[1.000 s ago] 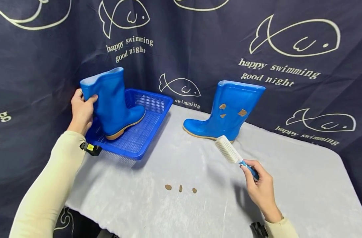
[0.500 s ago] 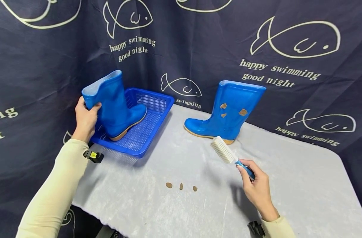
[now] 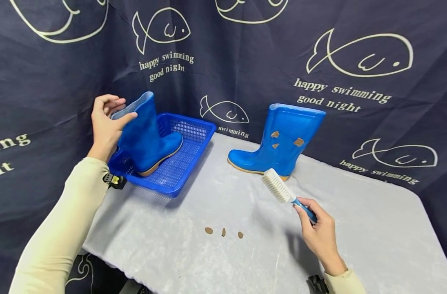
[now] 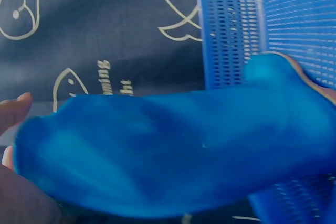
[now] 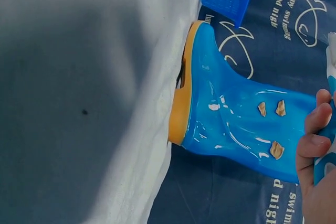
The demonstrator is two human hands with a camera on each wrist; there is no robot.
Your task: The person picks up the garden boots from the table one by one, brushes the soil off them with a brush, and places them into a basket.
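One blue rubber boot (image 3: 146, 139) with a tan sole stands in the blue plastic basket (image 3: 195, 159), leaning a little left. My left hand (image 3: 107, 126) is at the boot's top rim, fingers and thumb spread apart, no longer gripping the shaft. In the left wrist view, fingertips (image 4: 16, 111) show just beyond the boot's top. My right hand (image 3: 320, 232) holds a white-headed scrub brush (image 3: 278, 187) by its blue handle, bristles facing left. Behind the brush, a second blue boot (image 3: 282, 143) stands upright on the table, toe pointing left, with three brown flakes (image 5: 276, 149) on its shaft.
Three small brown pieces (image 3: 223, 232) lie in a row near the front of the grey cloth-covered table (image 3: 374, 228). A dark curtain (image 3: 252, 61) printed with fish hangs right behind the table.
My left hand has let go of the boot's shaft and risen to its rim, fingers spreading. The boot has shifted slightly right and settled lower in the basket. The right hand barely moves.
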